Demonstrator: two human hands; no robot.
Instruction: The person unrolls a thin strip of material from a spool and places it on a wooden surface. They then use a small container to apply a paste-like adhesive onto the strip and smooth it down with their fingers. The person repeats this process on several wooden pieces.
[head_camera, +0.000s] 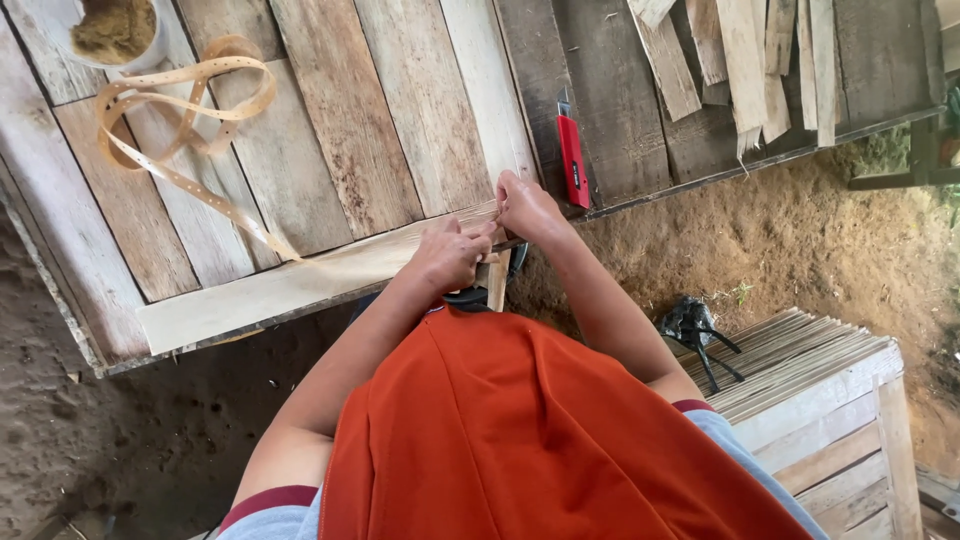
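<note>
- Gripping a thin, pale wooden strip (330, 268) at the near edge of the table (400, 150), the left hand (450, 255) is closing its fingers over the strip's end.
- The right hand (527, 208) is pinching the same strip just beside the left, fingers curled down onto it; the two hands are nearly touching.
- The strip is lying flat and long along the table's front edge, running away to the left, smooth and lighter than the boards under it.
- The table is showing rough, weathered planks, grey and brown, with gaps between them.
- A red utility knife (572, 160) is lying on the planks just beyond the right hand.
- A looped, pale band punched with rows of small holes (185, 110) is curling on the table's far left, near a white bowl of brown fibre (115, 30).
- Split wooden slats (740, 60) are lying piled at the far right.
- A stack of thin sticks (800, 350) is resting on a wooden crate by the person's right side, above bare earth.
</note>
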